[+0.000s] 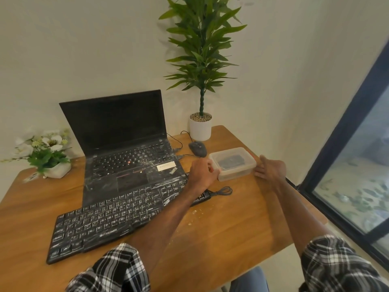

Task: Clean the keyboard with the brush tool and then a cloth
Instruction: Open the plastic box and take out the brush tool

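Note:
A black external keyboard (109, 218), dusted with white powder, lies slanted across the wooden table (231, 224) in front of a dusty open laptop (128, 163). At the right stands a lidded clear plastic box (233, 163) with something dark inside. My left hand (202, 171) presses against the box's left side, its fingers curled at the corner. On the box's right side, my right hand (271, 168) touches the wall with fingers spread. No brush or cloth shows outside the box.
A black mouse (197, 149) and its cable lie behind the box. A tall plant in a white pot (200, 128) stands at the back corner, a small flower pot (55, 165) at the far left. A looped cable (223, 190) lies by the keyboard's right end. A dark-framed window (347, 144) runs along the right.

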